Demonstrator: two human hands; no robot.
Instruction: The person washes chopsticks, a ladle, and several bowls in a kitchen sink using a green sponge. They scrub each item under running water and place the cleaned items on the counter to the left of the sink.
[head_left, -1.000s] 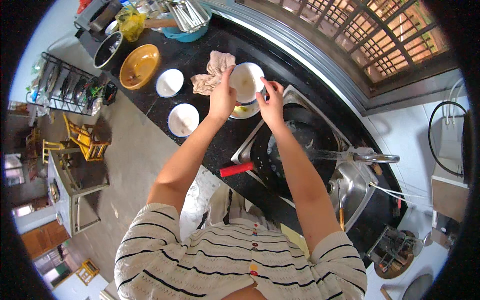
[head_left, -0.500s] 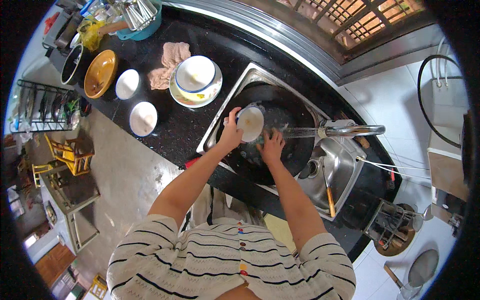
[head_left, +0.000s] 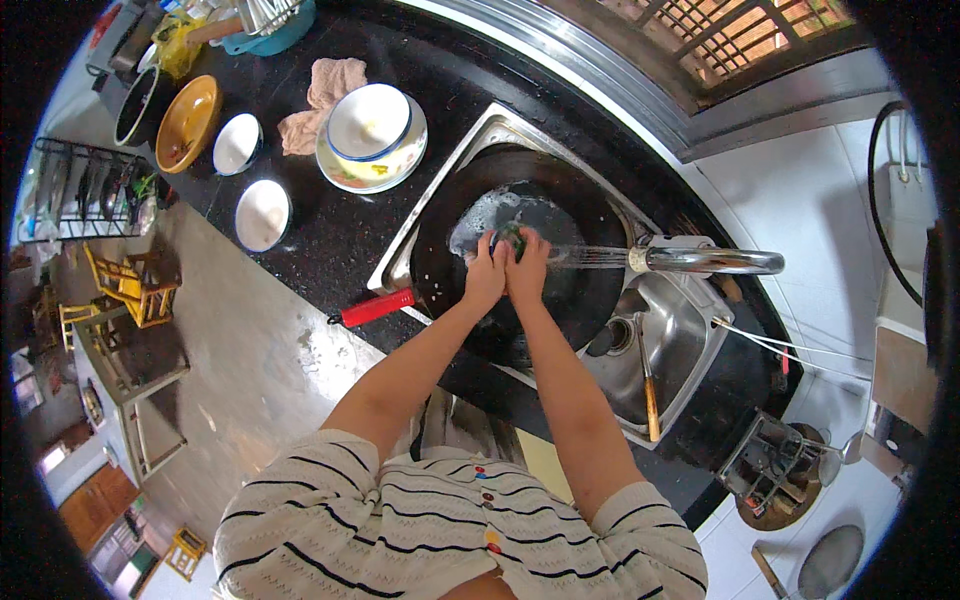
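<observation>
Black counter [head_left: 340, 235] stretching left of wok [head_left: 590, 210]. Far left of wok, brown-yellow bowl [head_left: 188, 122], then 2 white bowls [head_left: 263, 216]. Nearer wok: pinkish cloth [head_left: 335, 85], beside plate [head_left: 345, 178] carrying 1 blue-rimmed bowl [head_left: 370, 118]. Red handle [head_left: 375, 308] at wok's left edge. Inside wok, in sink [head_left: 680, 340]: suds [head_left: 490, 210], left hand [head_left: 487, 277] and right hand [head_left: 527, 268] drawn together, fingers curled around dark-green thing [head_left: 512, 238], too hidden to name. Right: tap [head_left: 715, 262] pouring into wok.
</observation>
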